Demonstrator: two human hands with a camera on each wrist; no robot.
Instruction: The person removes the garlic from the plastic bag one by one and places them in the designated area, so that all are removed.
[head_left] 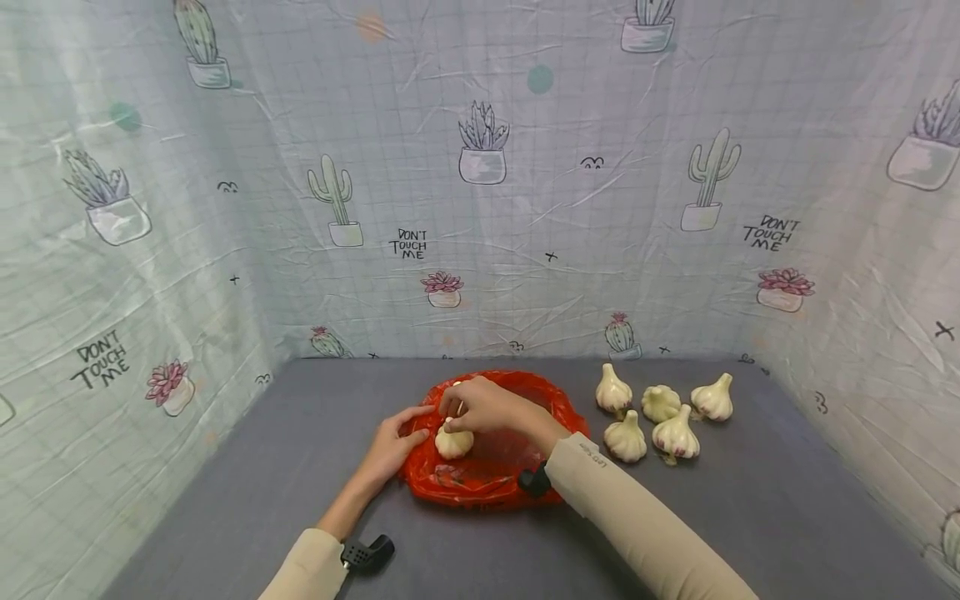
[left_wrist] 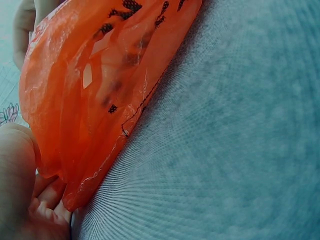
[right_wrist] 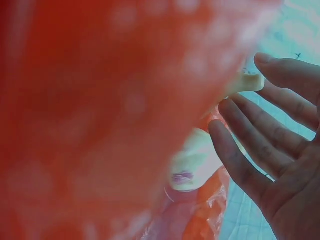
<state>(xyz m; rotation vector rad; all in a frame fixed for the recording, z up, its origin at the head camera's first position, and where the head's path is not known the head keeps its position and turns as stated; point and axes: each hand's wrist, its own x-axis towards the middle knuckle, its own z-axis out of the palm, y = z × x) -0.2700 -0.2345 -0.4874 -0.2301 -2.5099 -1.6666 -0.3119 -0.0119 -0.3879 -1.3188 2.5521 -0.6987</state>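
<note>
A red plastic bag (head_left: 480, 497) lies spread open on the table, its rim standing up in a ring. At its left edge my left hand (head_left: 392, 446) holds the rim, with bag film between thumb and fingers in the left wrist view. My right hand (head_left: 487, 406) is over the bag's left part, fingers pointing down and spread around the stem of a garlic bulb. That garlic bulb (head_left: 454, 443) sits inside the bag, near the left hand's thumb. In the right wrist view its pale, purple-marked skin (right_wrist: 195, 162) shows beside the fingertips, and blurred red film hides much else.
To the right of the bag several garlic bulbs (head_left: 627, 437) stand in a loose group on the grey table (head_left: 750, 500). A curtain (head_left: 555, 208) printed with potted cacti encloses the back and both sides.
</note>
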